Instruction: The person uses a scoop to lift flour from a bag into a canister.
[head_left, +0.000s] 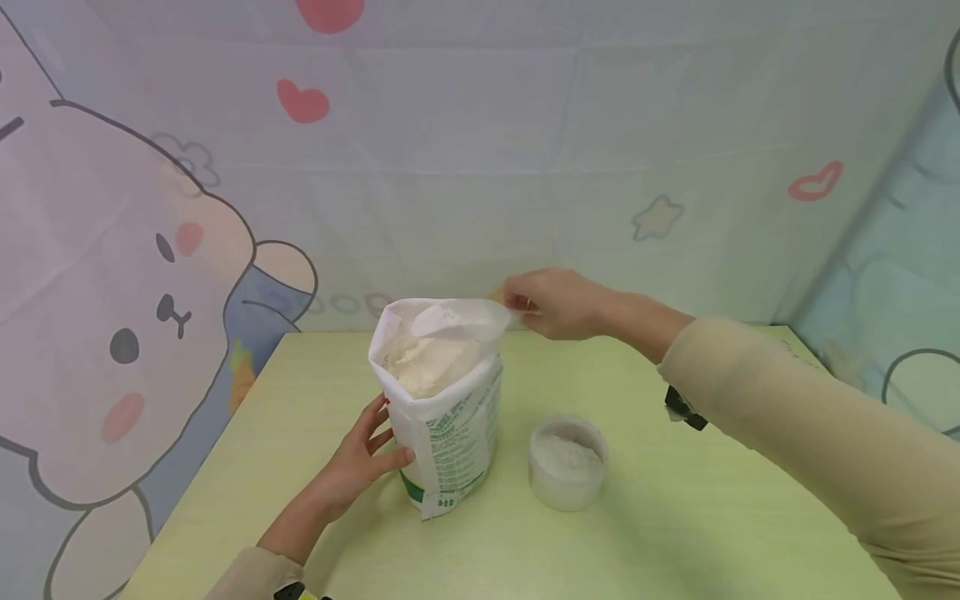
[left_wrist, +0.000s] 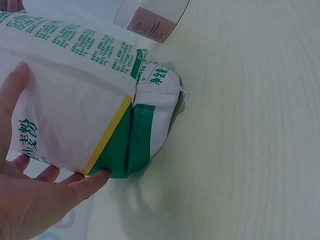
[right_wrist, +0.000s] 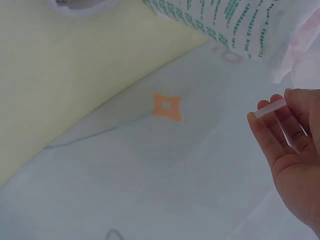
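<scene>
A white flour bag (head_left: 459,442) with green print stands upright on the table, its top open and white flour (head_left: 427,367) inside. My left hand (head_left: 356,467) grips the bag's left side, the thumb on one face and the fingers round the other, as the left wrist view (left_wrist: 50,200) shows. Over the bag's mouth is a translucent white scoop (head_left: 483,318) with flour in it. My right hand (head_left: 558,302) pinches its handle (right_wrist: 270,108) between thumb and fingers. To the right of the bag sits a round clear tub (head_left: 567,487) holding white flour.
The pale yellow-green table (head_left: 675,517) carries the bag and the tub. Behind it hangs a cloth backdrop (head_left: 480,167) with cartoon prints, close to the table's far edge. A label (left_wrist: 151,25) shows on the tub's side.
</scene>
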